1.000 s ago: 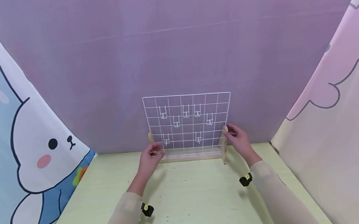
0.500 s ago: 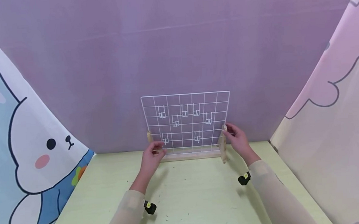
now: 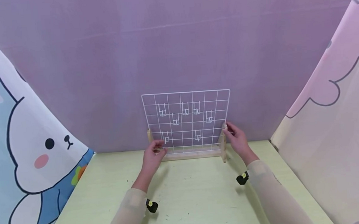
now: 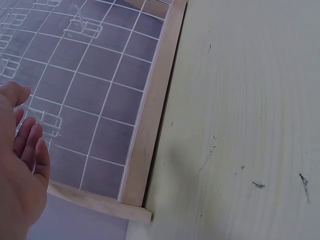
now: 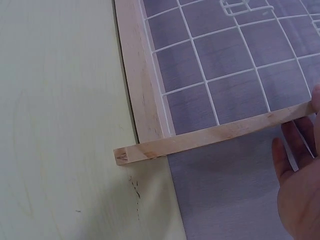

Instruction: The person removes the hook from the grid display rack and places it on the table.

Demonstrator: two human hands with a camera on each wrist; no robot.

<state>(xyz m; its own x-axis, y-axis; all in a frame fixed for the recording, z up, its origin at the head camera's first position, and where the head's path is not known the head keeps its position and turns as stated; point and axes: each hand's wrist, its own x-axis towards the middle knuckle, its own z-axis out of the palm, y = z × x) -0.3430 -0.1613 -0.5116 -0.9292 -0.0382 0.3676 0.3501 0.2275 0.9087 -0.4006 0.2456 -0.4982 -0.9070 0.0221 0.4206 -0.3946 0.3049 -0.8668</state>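
Note:
A white wire grid panel (image 3: pixel 187 125) stands upright in a wooden stand (image 3: pixel 193 154) near the back of the table. Several white wire hooks (image 3: pixel 196 108) hang on its bars in uneven rows. My left hand (image 3: pixel 152 160) is in front of the lower left of the grid, thumb and fingers apart and bent. In the left wrist view its fingertips come close to the lower left hook (image 4: pixel 50 122). At the right side, my right hand (image 3: pixel 238 141) pinches the top of the stand's side post (image 5: pixel 220 134), thumb on the near face and fingers beyond it.
A pale yellow-green table (image 3: pixel 189 191) with small dark marks spreads in front of the stand. Behind it rises a purple backdrop (image 3: pixel 183 51). Printed cloths hang at both sides, the left one with a cartoon rabbit (image 3: pixel 39 141).
My left hand has shifted slightly right and up, toward the lower left hook. The right hand keeps its place at the side post, and the grid stays in the stand.

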